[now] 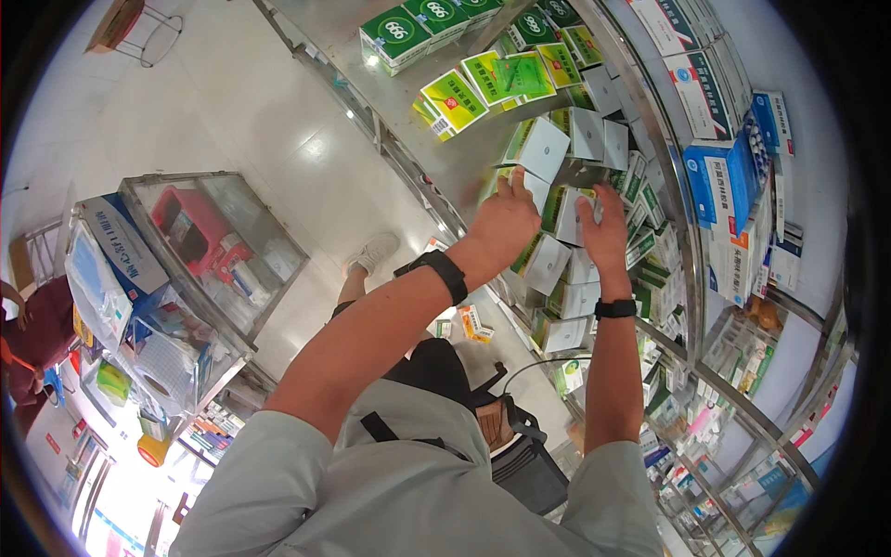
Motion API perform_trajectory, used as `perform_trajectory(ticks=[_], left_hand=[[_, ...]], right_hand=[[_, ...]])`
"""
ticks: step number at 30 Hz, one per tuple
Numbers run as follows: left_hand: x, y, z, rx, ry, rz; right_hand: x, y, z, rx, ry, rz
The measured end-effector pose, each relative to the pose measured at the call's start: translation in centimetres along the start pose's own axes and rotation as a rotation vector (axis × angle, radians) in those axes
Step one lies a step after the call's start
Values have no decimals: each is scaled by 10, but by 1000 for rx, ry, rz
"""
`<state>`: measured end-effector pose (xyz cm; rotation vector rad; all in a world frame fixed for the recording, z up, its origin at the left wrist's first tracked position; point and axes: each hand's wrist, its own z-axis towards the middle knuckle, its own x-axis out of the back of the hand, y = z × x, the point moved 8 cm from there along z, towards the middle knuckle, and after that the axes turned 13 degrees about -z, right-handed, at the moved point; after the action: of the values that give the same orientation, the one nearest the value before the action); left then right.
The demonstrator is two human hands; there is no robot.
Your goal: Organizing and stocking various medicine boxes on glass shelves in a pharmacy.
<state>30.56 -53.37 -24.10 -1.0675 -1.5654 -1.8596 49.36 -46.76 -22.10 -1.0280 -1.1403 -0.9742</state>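
Note:
My left hand (507, 216) has its fingers on a white-ended medicine box (534, 186) in a row on the metal shelf; how firmly it holds the box cannot be seen. To its right, my right hand (602, 221) touches the white end of another carton (569, 217), with thumb and fingers spread. A tilted white and green carton (546, 150) stands just above the left hand. Further white-ended boxes (548, 264) lie below, between my forearms. Small green and white cartons (637, 181) are packed to the right of the right hand.
Yellow-green boxes (454, 103) and dark green boxes (395, 36) stand farther up the shelf. A metal rail (686, 209) curves along the right, with blue and white cartons (717, 182) beyond. A glass case (223, 244) is at left; a co-worker or other person (49, 327) is at the far left edge.

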Motion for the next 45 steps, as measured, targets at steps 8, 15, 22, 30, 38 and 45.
perform_trajectory(ticks=[8, 15, 22, 30, 38, 45], left_hand=[[1, 3, 3, 5, -53, 28], [-3, 4, 4, -9, -53, 61], [-7, 4, 3, -39, -94, 137], [-6, 3, 3, -75, -51, 119], [-7, 3, 3, -56, -95, 79], [-8, 1, 4, -25, -105, 132]], right_hand=[[15, 102, 28, -488, -45, -63], [-8, 107, 64, -474, -145, -326], [-2, 108, 43, -465, -136, -349], [1, 146, 0, -437, -105, -250], [14, 179, -30, -550, -186, -339], [27, 171, -5, -428, -135, -184]])
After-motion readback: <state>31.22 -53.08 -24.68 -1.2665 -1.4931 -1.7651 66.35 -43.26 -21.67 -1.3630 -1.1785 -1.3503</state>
